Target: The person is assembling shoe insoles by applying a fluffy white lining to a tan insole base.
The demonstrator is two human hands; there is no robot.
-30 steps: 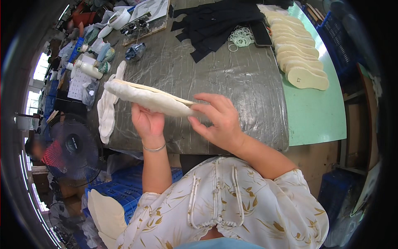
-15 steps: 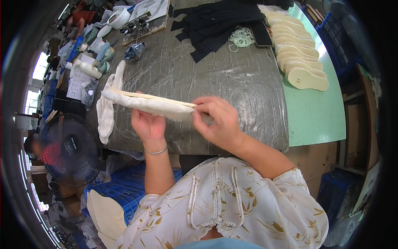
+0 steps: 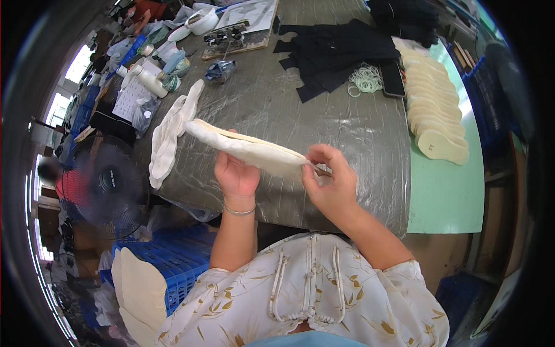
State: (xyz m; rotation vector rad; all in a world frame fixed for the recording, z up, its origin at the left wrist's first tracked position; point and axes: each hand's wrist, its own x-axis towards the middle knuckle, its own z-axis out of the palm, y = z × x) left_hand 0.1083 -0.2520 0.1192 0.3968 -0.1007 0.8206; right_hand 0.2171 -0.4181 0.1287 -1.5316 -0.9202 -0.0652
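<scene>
A white plush insole [image 3: 260, 157] is held edge-up over the front of the table, with a cream layer along its top edge and a narrow gap between the two. My left hand [image 3: 238, 178] is closed around its lower middle from below; most of those fingers are hidden behind it. At the right end, my right hand [image 3: 332, 182] pinches the tip between thumb and fingers. Just left of the held piece, several white plush insoles [image 3: 166, 144] lie overlapped on the table.
The table [image 3: 260, 104] has a grey plastic cover. Cream insoles [image 3: 439, 144] lie in an overlapping row on a green board [image 3: 445, 202]. Black fabric pieces [image 3: 335, 55], pale rubber bands [image 3: 365, 78] and a phone [image 3: 393, 80] lie farther back. A fan [image 3: 110, 182] stands left.
The whole view has shifted, so the table and hands appear farther right and lower. Both hands keep the same hold on the plush insole, which slopes slightly more down to the right.
</scene>
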